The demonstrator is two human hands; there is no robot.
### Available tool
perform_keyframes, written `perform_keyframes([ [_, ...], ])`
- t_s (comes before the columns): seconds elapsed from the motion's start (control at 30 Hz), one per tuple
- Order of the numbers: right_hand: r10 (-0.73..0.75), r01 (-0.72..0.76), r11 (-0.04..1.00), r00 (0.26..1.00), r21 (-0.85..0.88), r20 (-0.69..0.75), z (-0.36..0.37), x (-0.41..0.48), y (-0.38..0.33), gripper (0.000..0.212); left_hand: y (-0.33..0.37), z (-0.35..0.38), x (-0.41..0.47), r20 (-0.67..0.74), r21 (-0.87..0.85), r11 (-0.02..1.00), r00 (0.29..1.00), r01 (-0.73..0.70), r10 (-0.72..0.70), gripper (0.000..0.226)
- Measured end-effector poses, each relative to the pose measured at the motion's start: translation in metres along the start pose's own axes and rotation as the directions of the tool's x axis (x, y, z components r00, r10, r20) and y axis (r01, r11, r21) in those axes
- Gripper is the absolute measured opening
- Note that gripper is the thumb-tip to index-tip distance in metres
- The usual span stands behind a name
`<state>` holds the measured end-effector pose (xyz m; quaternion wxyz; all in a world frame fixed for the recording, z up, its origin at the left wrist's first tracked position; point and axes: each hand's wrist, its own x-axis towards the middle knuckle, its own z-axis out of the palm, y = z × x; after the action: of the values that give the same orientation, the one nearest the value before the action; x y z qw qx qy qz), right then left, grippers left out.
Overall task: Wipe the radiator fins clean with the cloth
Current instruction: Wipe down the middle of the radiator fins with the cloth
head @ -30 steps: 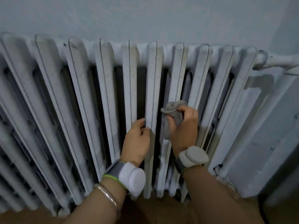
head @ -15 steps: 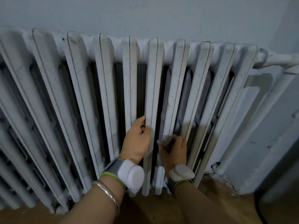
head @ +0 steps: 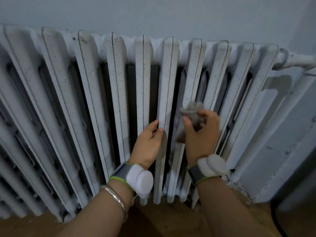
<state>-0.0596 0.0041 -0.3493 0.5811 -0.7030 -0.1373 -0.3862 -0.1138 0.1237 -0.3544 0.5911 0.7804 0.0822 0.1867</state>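
The right hand (head: 203,134) holds the grey cloth (head: 192,110) bunched against the white radiator (head: 119,79), right of its middle and about halfway up. Its fingers (head: 207,114) are curled round the lower part of the wad, whose crumpled top pokes out just above them while a tail hangs below the thumb. The left hand (head: 147,142) pinches the edge of a fin (head: 166,93) just to the left, thumb in front and fingertips tucked behind, near the cloth but not touching it.
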Motion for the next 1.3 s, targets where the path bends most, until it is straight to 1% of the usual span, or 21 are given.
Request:
perform_keyframes([
  [0.1, -0.077, 0.076, 0.997, 0.996, -0.031, -0.043, 0.004, 0.021, -0.012, 0.029, -0.001, -0.003, 0.001, 0.028, -0.033, 0.999, 0.999, 0.019, -0.018, 0.047],
  [0.2, -0.151, 0.149, 0.982, 0.989, -0.113, -0.007, 0.012, 0.028, -0.004, 0.029, -0.002, -0.004, 0.003, 0.044, -0.049, 0.998, 0.999, 0.027, -0.024, 0.048],
  [0.27, -0.132, 0.133, 0.980, 0.991, -0.149, 0.016, 0.019, 0.021, 0.010, 0.030, -0.004, -0.005, 0.005, 0.051, -0.050, 0.999, 0.999, 0.022, -0.019, 0.049],
  [0.4, -0.120, 0.127, 0.978, 0.992, -0.168, 0.046, 0.024, -0.011, 0.039, 0.031, -0.009, -0.006, 0.007, 0.051, -0.043, 0.999, 0.999, 0.012, -0.009, 0.052],
  [0.47, -0.079, 0.092, 0.974, 0.994, -0.205, 0.071, 0.026, -0.026, 0.054, 0.034, -0.009, -0.006, 0.006, 0.048, -0.036, 0.999, 0.999, 0.011, -0.010, 0.049],
  [0.57, -0.001, 0.019, 0.986, 0.994, -0.165, 0.106, 0.030, -0.044, 0.068, 0.039, -0.009, -0.007, 0.003, 0.054, -0.020, 1.000, 0.998, -0.010, 0.011, 0.048],
  [0.73, 0.105, -0.074, 0.966, 0.988, -0.247, 0.114, 0.028, -0.069, 0.075, 0.039, -0.007, -0.012, -0.002, 0.068, 0.047, 0.998, 0.997, -0.039, 0.036, 0.046],
  [0.83, 0.174, -0.129, 0.960, 0.970, -0.248, 0.167, 0.025, -0.080, 0.086, 0.038, -0.008, -0.016, -0.005, 0.019, 0.065, 0.997, 0.999, -0.032, 0.031, 0.042],
  [0.93, 0.262, -0.202, 0.941, 0.942, -0.270, 0.209, 0.022, -0.087, 0.095, 0.032, -0.010, -0.022, -0.007, -0.069, 0.092, 0.995, 0.997, -0.028, 0.035, 0.029],
  [1.0, 0.346, -0.289, 0.913, 0.922, -0.286, 0.172, 0.021, -0.088, 0.094, 0.022, -0.011, -0.027, -0.008, -0.133, 0.119, 0.993, 0.990, -0.024, 0.040, 0.021],
  [1.07, 0.370, -0.347, 0.914, 0.925, -0.211, 0.083, 0.021, -0.083, 0.081, 0.013, -0.010, -0.034, -0.010, -0.206, 0.160, 0.987, 0.978, -0.009, 0.042, 0.019],
  [1.1, 0.355, -0.345, 0.927, 0.934, -0.146, 0.048, 0.021, -0.078, 0.070, 0.012, -0.010, -0.038, -0.011, -0.237, 0.173, 0.985, 0.971, 0.000, 0.042, 0.019],
  [1.2, 0.271, -0.271, 0.963, 0.962, 0.000, 0.024, 0.017, -0.059, 0.025, 0.023, -0.011, -0.047, -0.015, -0.286, 0.144, 0.990, 0.958, 0.004, 0.038, 0.018],
  [1.27, 0.167, -0.166, 0.984, 0.986, 0.063, 0.001, 0.017, -0.045, 0.000, 0.026, -0.012, -0.052, -0.015, -0.296, 0.136, 0.991, 0.954, -0.001, 0.041, 0.017],
  [1.3, 0.112, -0.111, 0.991, 0.994, 0.077, -0.009, 0.018, -0.038, -0.010, 0.027, -0.012, -0.054, -0.014, -0.295, 0.130, 0.992, 0.955, 0.001, 0.037, 0.021],
])
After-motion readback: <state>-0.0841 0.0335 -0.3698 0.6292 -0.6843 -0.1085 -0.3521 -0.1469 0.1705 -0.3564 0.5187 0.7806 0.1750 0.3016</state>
